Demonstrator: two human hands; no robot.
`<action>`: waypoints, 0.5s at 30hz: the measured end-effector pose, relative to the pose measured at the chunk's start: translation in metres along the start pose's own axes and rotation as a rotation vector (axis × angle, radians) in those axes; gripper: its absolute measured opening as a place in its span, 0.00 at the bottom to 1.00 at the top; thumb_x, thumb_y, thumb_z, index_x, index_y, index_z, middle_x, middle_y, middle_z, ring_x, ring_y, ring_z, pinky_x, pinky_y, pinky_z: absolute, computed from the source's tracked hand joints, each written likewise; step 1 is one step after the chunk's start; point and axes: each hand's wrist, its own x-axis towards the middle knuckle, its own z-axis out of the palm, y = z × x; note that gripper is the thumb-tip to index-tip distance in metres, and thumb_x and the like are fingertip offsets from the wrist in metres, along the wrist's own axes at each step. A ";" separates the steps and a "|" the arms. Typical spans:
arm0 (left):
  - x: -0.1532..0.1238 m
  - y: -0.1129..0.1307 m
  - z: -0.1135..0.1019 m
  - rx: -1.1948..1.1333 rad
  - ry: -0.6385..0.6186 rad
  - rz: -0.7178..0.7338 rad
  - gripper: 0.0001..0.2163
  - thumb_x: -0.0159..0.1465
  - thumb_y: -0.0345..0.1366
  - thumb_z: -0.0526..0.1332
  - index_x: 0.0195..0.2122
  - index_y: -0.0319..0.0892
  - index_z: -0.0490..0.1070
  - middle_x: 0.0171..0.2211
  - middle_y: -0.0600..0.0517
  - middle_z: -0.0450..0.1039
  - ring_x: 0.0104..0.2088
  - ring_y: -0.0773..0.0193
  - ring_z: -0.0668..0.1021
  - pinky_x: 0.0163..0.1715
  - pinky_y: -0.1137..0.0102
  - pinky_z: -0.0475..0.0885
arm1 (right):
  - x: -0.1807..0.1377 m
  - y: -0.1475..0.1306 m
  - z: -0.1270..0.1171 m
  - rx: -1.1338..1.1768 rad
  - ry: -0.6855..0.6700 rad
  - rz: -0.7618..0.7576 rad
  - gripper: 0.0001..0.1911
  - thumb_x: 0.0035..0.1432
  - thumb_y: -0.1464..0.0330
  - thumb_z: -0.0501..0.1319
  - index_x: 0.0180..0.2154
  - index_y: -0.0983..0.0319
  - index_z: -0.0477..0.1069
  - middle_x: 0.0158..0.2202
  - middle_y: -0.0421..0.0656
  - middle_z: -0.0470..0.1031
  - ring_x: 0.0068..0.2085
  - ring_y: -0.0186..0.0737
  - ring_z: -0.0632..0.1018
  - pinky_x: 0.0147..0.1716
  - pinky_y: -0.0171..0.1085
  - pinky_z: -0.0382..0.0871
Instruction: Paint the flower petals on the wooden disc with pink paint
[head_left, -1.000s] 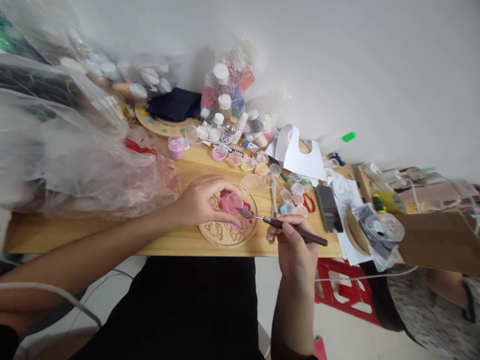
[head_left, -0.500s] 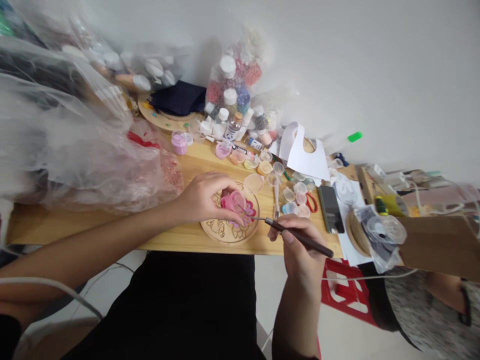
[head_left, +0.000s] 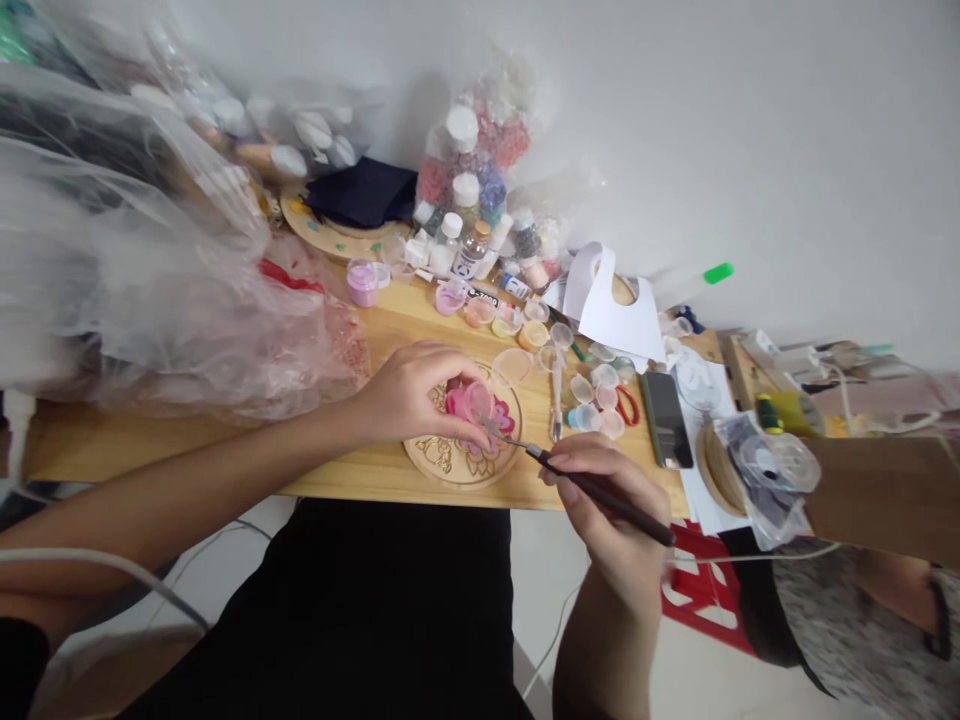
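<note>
Both hands full
Left hand [head_left: 420, 395] pinches the pink cup [head_left: 478, 402], tilted probably for the spatula [head_left: 604, 497] my right hand [head_left: 626, 535] grips.

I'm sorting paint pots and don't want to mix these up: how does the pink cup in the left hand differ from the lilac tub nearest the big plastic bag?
The pink cup is strong pink; the lilac tub is pale purple. The pink cup is tilted in the left hand, above the round board; the lilac tub stands upright on the table. Both are small, round containers.
</note>
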 end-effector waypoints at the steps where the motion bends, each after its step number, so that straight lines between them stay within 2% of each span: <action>1: 0.000 0.000 0.000 -0.006 -0.012 -0.006 0.26 0.61 0.64 0.68 0.40 0.44 0.78 0.33 0.51 0.81 0.32 0.60 0.79 0.35 0.65 0.72 | 0.000 0.000 -0.001 -0.011 -0.011 -0.003 0.12 0.63 0.76 0.66 0.42 0.54 0.83 0.33 0.41 0.83 0.38 0.40 0.82 0.39 0.40 0.78; 7: 0.000 0.002 -0.001 -0.017 -0.060 0.020 0.24 0.63 0.61 0.68 0.42 0.43 0.78 0.36 0.49 0.83 0.36 0.59 0.80 0.41 0.63 0.75 | 0.001 -0.002 -0.005 -0.033 -0.050 -0.014 0.14 0.61 0.78 0.66 0.41 0.54 0.83 0.33 0.40 0.82 0.37 0.38 0.82 0.37 0.38 0.78; 12: -0.002 0.001 0.003 0.001 -0.087 0.009 0.23 0.62 0.63 0.69 0.39 0.45 0.79 0.32 0.51 0.81 0.34 0.58 0.80 0.41 0.62 0.74 | -0.004 -0.008 -0.009 -0.064 -0.077 -0.001 0.13 0.61 0.77 0.67 0.42 0.54 0.83 0.34 0.41 0.82 0.36 0.39 0.83 0.35 0.38 0.79; 15: -0.003 0.003 0.006 -0.016 -0.081 0.061 0.22 0.64 0.61 0.69 0.40 0.45 0.78 0.34 0.51 0.82 0.35 0.59 0.81 0.42 0.62 0.74 | -0.008 -0.013 -0.012 -0.078 -0.101 0.008 0.13 0.61 0.78 0.67 0.41 0.54 0.83 0.35 0.41 0.82 0.36 0.39 0.83 0.35 0.37 0.79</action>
